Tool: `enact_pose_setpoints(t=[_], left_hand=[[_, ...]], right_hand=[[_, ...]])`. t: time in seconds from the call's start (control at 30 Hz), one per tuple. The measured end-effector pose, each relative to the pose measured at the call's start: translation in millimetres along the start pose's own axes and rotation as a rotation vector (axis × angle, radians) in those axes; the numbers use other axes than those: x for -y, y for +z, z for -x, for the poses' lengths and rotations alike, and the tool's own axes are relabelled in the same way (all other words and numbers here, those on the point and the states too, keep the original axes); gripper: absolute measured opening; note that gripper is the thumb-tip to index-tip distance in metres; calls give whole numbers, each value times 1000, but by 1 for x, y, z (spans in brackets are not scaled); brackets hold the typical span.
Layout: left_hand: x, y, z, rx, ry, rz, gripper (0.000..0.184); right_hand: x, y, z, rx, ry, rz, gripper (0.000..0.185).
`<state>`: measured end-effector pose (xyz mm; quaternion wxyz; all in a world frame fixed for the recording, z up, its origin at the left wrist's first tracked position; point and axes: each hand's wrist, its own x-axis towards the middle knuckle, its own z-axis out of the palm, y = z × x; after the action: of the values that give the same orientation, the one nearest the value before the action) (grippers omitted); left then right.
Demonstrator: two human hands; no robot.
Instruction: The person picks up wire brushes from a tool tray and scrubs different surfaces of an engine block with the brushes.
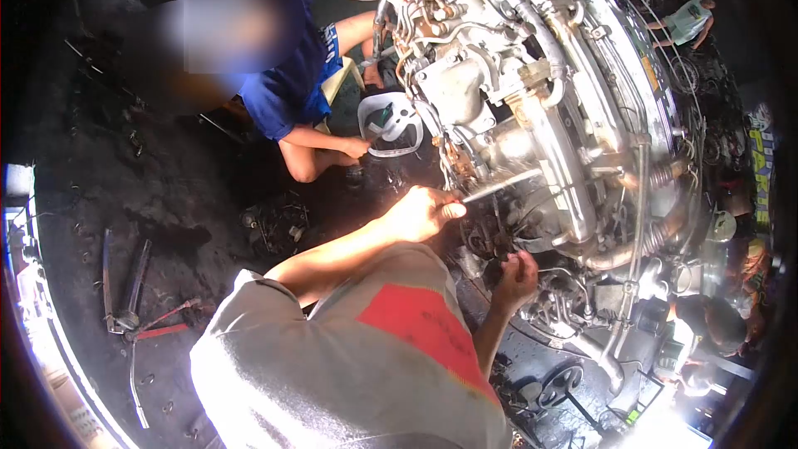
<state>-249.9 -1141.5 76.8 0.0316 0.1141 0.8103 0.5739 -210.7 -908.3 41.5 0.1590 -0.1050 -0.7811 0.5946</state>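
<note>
My left hand (428, 212) is closed around the near end of a long, bright metal bar-shaped tool (505, 185). The tool reaches across to the side of a large engine (465, 83); whether its far end is seated on anything cannot be made out. Lower on the same side, my right hand (519, 274) has its fingers bent and pressed together beside dark engine parts. What those fingers grip, if anything, is hidden.
A co-worker in a blue shirt (278, 87) sits at the left, one hand on the engine, the other at a white basin (371, 126). A red-and-metal frame (162, 333) lies on the dark floor. More people are at the right.
</note>
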Motion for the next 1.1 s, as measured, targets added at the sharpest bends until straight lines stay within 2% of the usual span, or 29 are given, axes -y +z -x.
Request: enact_pose_setpoints(t=[0.07, 0.1, 0.17, 0.2, 0.23, 0.3, 0.37, 0.43, 0.5, 0.57, 0.7, 0.77, 0.8, 0.83, 0.87, 0.93, 1.03, 1.1], left_hand=[[12, 10, 2, -54, -132, 41, 36], [2, 5, 3, -47, -130, 39, 36], [-25, -6, 7, 11, -74, 47, 33], [-21, -2, 10, -64, 18, 72, 35], [-19, -3, 8, -61, 22, 73, 35], [-18, -6, 5, 50, -260, 4, 37], [-8, -3, 8, 41, -203, -63, 37], [-10, 0, 11, -20, 0, -29, 38], [-3, 7, 9, -65, -72, 16, 39], [4, 6, 5, 1, -108, -23, 39], [3, 15, 11, -85, 34, -40, 39], [4, 11, 7, -56, -73, -14, 38], [7, 14, 8, -83, 7, -83, 34], [-6, 7, 8, -4, -37, -84, 29], [-9, 6, 9, -38, 18, -91, 28], [-9, 6, 9, -49, 120, -73, 30], [3, 11, 1, 28, -39, -39, 25], [-5, 13, 3, 64, -43, -109, 26]], right_hand=[[-3, -3, 0, 13, 0, 41, 16], [-3, -1, -1, 23, -5, 72, 16], [6, -1, 2, 10, 5, 77, 17], [8, -3, 1, 13, 3, 61, 16], [8, -1, -1, 12, -6, 33, 16], [2, -4, -1, -11, -11, 5, 17], [4, -4, -3, 8, -28, 35, 16], [4, -7, -3, -16, -45, 55, 15], [7, -8, -3, 9, -68, 87, 15], [5, -12, -1, 23, -27, 134, 15], [16, -11, 2, 3, -23, 86, 14], [13, -6, -1, -5, -7, 68, 14], [4, -10, 0, 4, -6, 92, 14], [5, -10, -1, 2, -10, 112, 15], [8, -10, 2, -5, 81, 45, 15], [-9, -11, 4, -41, 35, 29, 16], [-6, -10, 5, -123, 29, 27, 14], [7, -7, 4, -74, 50, 193, 13]])
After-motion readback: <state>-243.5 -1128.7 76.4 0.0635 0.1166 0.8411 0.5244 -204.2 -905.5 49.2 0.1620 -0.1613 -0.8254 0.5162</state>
